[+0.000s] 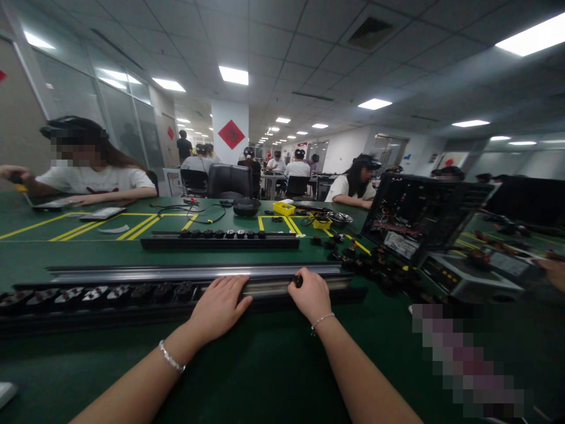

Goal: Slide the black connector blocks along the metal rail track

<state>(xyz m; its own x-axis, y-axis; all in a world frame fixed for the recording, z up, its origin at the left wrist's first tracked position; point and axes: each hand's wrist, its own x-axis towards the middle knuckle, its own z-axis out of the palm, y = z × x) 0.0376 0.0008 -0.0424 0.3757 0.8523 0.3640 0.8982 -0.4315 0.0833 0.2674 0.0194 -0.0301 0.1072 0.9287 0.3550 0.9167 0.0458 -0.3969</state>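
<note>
My left hand [220, 306] lies across a long black rail [265, 303], its fingers stretched over the channel and the thumb apart. A row of black and white socket modules [119, 293] sits in the rail to the left of this hand. Farther right along the same rail, my right hand [310, 293] is closed, with a small black round piece [298, 281] showing between thumb and fingers. Its exact kind is hidden by the fingers. Behind both hands runs a black rail with a bright metal channel [154, 274].
Another rail [220, 242] with modules lies farther back. At right are loose black parts [379, 265], an opened computer case [424, 212] and a metal power supply box [468, 277]. Yellow trays [283, 208] stand at the back. Co-workers sit across the green table [273, 377].
</note>
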